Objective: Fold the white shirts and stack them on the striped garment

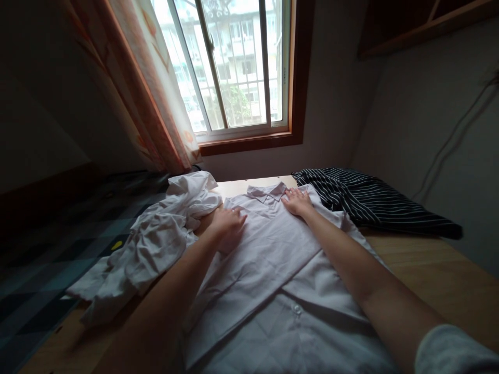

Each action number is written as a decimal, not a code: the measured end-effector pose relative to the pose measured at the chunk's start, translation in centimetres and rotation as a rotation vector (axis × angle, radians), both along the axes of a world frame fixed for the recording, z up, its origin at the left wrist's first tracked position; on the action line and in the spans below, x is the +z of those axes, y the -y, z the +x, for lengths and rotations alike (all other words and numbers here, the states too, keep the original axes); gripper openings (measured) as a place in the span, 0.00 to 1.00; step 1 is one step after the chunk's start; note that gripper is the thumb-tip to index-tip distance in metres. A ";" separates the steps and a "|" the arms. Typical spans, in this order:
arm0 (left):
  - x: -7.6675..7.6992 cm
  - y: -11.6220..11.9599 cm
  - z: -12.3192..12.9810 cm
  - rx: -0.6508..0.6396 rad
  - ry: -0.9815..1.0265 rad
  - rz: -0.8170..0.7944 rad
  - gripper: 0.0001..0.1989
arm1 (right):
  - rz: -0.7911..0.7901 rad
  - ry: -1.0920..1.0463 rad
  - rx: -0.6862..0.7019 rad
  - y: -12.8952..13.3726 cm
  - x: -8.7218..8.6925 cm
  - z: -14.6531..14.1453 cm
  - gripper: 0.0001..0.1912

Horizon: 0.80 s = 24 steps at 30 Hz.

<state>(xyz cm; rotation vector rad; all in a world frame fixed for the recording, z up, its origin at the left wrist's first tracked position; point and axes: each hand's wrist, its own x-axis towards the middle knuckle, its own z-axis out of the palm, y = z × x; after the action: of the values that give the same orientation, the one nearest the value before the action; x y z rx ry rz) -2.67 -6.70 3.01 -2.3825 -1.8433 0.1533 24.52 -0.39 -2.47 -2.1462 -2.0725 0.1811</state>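
Observation:
A white collared shirt (268, 249) lies spread on the wooden table, its collar toward the window and one sleeve folded diagonally across the body. My left hand (229, 223) is at the shirt's left edge below the shoulder, fingers apart, holding nothing. Flat on the upper right of the shirt, beside the collar, rests my right hand (297, 201) with its fingers spread. A button shows on the lower part of the shirt.
A crumpled white cloth (156, 244) lies left of the shirt. At the back right is a black garment with white stripes (362, 200). The wooden table (436, 265) borders a checkered cloth (50, 259) on the left. Behind are a window (237, 67) and curtain (136, 83).

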 end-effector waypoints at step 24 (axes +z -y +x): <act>-2.6 -5.9 4.6 0.249 0.252 -0.051 0.41 | -0.013 -0.005 0.010 0.0 0.0 0.0 0.37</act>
<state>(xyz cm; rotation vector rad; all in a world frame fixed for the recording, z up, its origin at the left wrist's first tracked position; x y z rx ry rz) 1.90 -0.83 0.45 -2.2849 -2.2731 -0.0824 24.56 -0.42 -2.45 -2.1407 -2.0855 0.2017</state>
